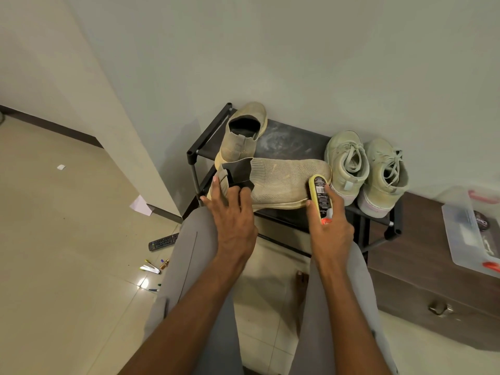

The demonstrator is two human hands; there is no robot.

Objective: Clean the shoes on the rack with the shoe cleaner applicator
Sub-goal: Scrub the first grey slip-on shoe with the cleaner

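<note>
On top shelf of black shoe rack [286,143], against the wall: beige knit slip-on shoe [281,182] lies on its side across the front edge, toe pointing right, opening w/ dark lining at left. Left hand [231,212] grips shoe at heel/collar end; fingers curled over the collar, index stretched up along the heel edge. Right hand [331,228] holds shoe cleaner applicator [320,197], fingers wrapped round the bottle body, index laid along its right side. Bottle is black-labelled w/ barcode, orange at the lower end; yellow sponge head up top sits against shoe's side near the toe, just above the sole edge.

Second beige slip-on [243,133] stands behind, back-left corner of rack, opening facing camera. Pair of pale green lace-up sneakers [368,169] at right end of shelf, side by side, left one just beside the toe of the held shoe.

Person seated, grey trousers [184,266], forearms bare, bare foot [301,280] on tiled floor between knees.

Right of rack: dark brown wood cabinet [422,280] w/ metal drawer pull; clear plastic container [470,231] on top, contents unclear. Floor at left: TV remote [163,241], small items incl. pens, scraps of paper [140,205].
</note>
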